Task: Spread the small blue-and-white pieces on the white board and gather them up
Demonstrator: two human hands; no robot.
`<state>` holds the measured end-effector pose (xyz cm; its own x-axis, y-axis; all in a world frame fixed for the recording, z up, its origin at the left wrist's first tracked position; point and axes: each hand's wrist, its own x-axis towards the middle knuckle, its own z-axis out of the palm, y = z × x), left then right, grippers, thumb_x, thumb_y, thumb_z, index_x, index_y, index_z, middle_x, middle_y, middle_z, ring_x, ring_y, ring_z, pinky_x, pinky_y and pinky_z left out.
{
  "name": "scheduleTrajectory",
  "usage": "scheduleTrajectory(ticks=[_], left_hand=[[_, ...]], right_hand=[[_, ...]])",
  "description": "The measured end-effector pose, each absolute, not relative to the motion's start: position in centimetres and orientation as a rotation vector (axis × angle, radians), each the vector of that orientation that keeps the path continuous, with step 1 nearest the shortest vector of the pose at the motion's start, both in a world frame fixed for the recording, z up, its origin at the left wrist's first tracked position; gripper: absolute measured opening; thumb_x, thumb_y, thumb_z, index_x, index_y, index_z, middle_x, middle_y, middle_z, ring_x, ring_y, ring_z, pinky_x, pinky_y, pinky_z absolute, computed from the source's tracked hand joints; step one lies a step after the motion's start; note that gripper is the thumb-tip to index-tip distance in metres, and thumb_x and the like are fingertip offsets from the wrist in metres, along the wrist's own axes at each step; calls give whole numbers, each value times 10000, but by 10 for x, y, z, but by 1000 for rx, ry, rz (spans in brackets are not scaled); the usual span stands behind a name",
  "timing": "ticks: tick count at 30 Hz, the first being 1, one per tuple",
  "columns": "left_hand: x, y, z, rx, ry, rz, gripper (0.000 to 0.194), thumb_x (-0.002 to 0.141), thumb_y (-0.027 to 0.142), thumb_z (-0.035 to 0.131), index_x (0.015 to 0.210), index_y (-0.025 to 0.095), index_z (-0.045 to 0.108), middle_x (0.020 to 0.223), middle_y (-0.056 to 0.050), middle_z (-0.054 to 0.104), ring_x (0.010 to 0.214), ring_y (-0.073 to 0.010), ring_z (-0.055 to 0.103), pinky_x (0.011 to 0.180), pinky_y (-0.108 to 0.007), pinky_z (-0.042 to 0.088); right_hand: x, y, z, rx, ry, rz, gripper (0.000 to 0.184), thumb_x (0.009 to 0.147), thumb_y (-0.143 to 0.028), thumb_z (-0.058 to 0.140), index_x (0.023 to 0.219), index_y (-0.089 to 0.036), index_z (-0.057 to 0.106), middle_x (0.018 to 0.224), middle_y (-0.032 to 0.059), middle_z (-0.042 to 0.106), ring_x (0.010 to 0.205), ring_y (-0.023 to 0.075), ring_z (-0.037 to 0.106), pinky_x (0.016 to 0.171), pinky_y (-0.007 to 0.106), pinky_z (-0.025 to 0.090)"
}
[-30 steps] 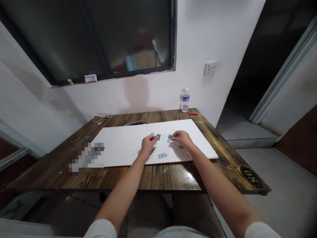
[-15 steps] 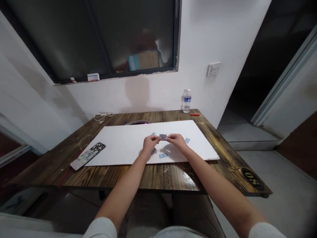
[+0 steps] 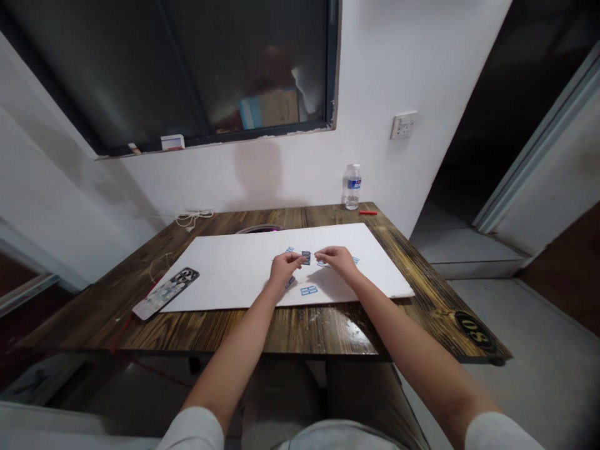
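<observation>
My left hand (image 3: 284, 265) is closed in a pinch on a small dark blue grid-like piece (image 3: 306, 257), held up above a white board (image 3: 225, 269). Just right of that piece, apart from it, is my right hand (image 3: 335, 258). Its thumb and forefinger are pinched together; whether something tiny sits between them I cannot make out. Around both hands lie several flat blue frame-like pieces: one blue piece (image 3: 308, 290) at the board's near side, another blue piece (image 3: 289, 282) partly hidden by my left hand, and others behind the fingers.
A phone (image 3: 166, 292) lies across the board's left edge on the wooden table (image 3: 210, 331). A water bottle (image 3: 353, 187), a red stick-like object (image 3: 368, 212) and a coiled white cable (image 3: 193, 217) are at the back. A round dark object (image 3: 260, 229) shows behind the board.
My right fingers have come off the dark blue piece and moved slightly right. The piece stays in my left hand and is turned, looking narrower. The view has shifted slightly.
</observation>
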<state>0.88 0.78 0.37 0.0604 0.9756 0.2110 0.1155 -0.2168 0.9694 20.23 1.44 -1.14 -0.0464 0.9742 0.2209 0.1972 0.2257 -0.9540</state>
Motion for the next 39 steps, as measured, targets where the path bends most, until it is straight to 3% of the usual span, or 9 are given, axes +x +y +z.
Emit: scheduleTrajectory(ticks=[6,12,17,26,30,35,39], left_hand=[[6,14,-2,1434,1191,1311,441,513,558,840,678,165,723,617,-36,673,558,-146,556,575,-275,437],[4,18,-6,1462,1175,1319,416,553,537,829,702,161,727,610,-28,659,566,-136,549,576,-260,421],[3,20,-4,1504,1162,1332,405,561,535,824,696,165,728,602,-24,651,569,-139,545,572,-259,415],[1,22,-8,1505,1168,1336,381,568,524,818,700,176,734,626,-28,670,581,-144,555,583,-262,422],[1,22,-7,1479,1187,1343,421,541,559,816,690,175,728,620,-27,666,580,-152,557,586,-269,422],[2,21,-6,1458,1188,1333,449,519,576,819,672,167,716,586,-20,646,551,-138,540,569,-262,405],[3,19,-7,1462,1183,1328,444,528,572,825,665,166,710,581,-19,642,545,-135,541,560,-258,407]], right_hand=[[256,18,0,-1588,-1495,530,231,759,-369,691,890,-201,782,896,66,762,853,222,677,751,293,479],[299,16,3,-2064,-1740,532,372,659,-391,817,961,-179,777,986,122,750,871,245,683,672,276,448],[302,19,-5,-2186,-1862,438,419,599,-412,854,942,-183,781,1033,143,736,924,269,679,673,277,450],[290,33,-4,-2118,-1936,498,180,532,-267,854,660,-201,745,657,51,705,650,198,656,562,256,409],[286,30,-1,-2008,-1875,489,123,571,-232,816,604,-199,701,600,28,677,599,164,626,541,243,385],[273,25,12,-1737,-1774,541,163,604,-256,789,610,-185,642,651,16,684,646,160,613,592,251,396],[242,19,23,-1275,-1664,824,301,602,-422,792,685,-185,626,677,14,682,648,162,610,613,267,435]])
